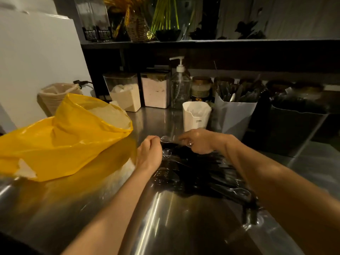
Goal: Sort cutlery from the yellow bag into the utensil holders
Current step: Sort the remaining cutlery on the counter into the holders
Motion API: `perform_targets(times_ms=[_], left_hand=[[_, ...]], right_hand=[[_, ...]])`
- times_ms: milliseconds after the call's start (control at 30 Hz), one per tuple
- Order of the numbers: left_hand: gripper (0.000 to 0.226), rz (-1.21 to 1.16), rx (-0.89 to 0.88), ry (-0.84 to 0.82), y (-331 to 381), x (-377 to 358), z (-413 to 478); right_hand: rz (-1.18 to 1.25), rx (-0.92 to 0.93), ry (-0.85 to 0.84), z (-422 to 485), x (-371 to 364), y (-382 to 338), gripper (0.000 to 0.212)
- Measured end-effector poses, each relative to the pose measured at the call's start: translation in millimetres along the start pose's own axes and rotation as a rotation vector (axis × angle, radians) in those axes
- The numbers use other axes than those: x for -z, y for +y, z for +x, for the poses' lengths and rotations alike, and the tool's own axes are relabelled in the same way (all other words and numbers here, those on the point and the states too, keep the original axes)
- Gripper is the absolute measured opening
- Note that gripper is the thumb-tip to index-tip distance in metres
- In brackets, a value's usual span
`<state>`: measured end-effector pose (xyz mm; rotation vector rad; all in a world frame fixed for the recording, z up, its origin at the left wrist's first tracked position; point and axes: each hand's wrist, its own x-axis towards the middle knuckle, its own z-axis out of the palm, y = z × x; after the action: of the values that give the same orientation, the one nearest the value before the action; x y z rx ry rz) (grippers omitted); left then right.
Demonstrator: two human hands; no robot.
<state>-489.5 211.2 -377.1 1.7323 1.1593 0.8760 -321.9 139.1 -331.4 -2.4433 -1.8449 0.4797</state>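
Note:
A crumpled yellow bag [70, 140] lies open on the steel counter at the left. Right of it sprawls a pile of black and clear plastic cutlery [198, 173]. Over the pile's far edge, my left hand [150, 153] pinches one end of a clear plastic spoon [168, 139] and my right hand [199, 141] grips the other end. Behind the hands stand a small white utensil holder [196, 116], a larger grey holder [234, 115] filled with cutlery, and a dark holder [294, 129] at the right.
Along the back wall stand two clear canisters [139, 91], a pump bottle [181, 85] and jars. A stack of beige filters [55, 96] sits behind the bag. A dark shelf [202, 43] hangs overhead. Bare steel counter [165, 227] stretches toward me.

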Motion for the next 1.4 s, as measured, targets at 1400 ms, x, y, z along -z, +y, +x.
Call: perform_targets(times_ms=[1400], left_hand=[[0.024, -0.203, -0.380, -0.107, 22, -29, -14]], right_hand=[[0.129, -0.046, 0.243, -59, -28, 32, 0.039]])
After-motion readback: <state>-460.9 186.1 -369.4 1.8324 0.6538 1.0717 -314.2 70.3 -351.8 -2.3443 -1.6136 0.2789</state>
